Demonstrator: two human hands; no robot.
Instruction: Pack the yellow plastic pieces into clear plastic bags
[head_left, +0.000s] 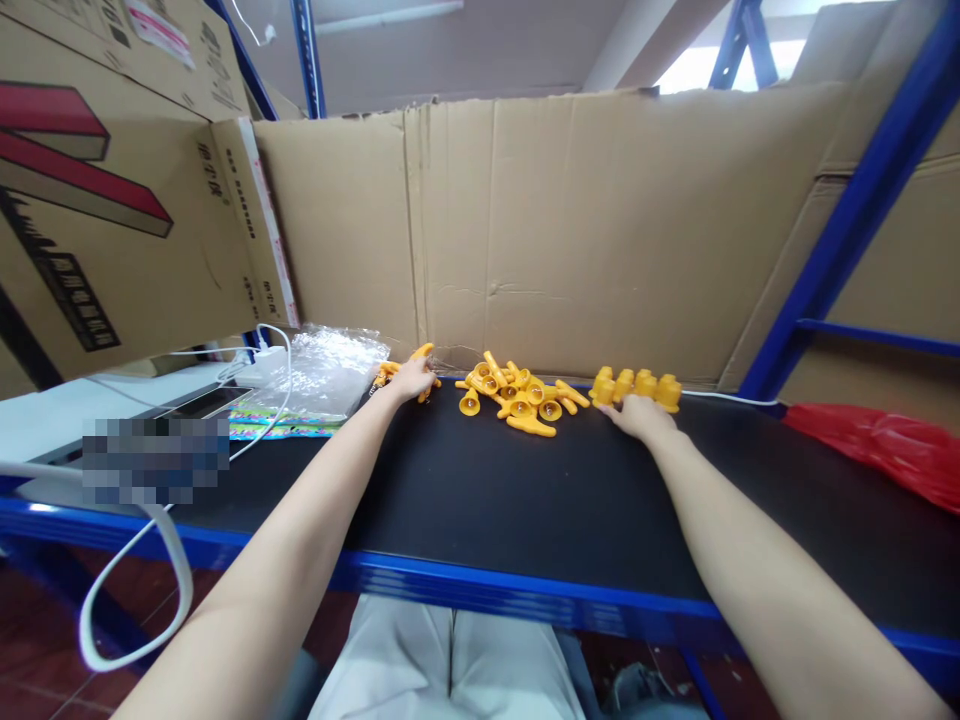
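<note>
Parts lie on the table, before cardboard; bags left, seemingly atop packets.

The table has a flat black top, bounded at the front by a blue rail. Directly on the top, along the rear edge, from left to right:

- Printed sheets in bright colours, with a clear plastic bag on them; a white cable crosses this area.
- A small cluster of orange-yellow pieces, partly hidden.
- A loose pile of yellow parts: bell-shaped cups, several with open mouths facing forward, and elongated curved pieces.
- A row of yellow cups, upright and side by side; lower portions are partly hidden.
- Red plastic sheeting, at the right end.
</note>
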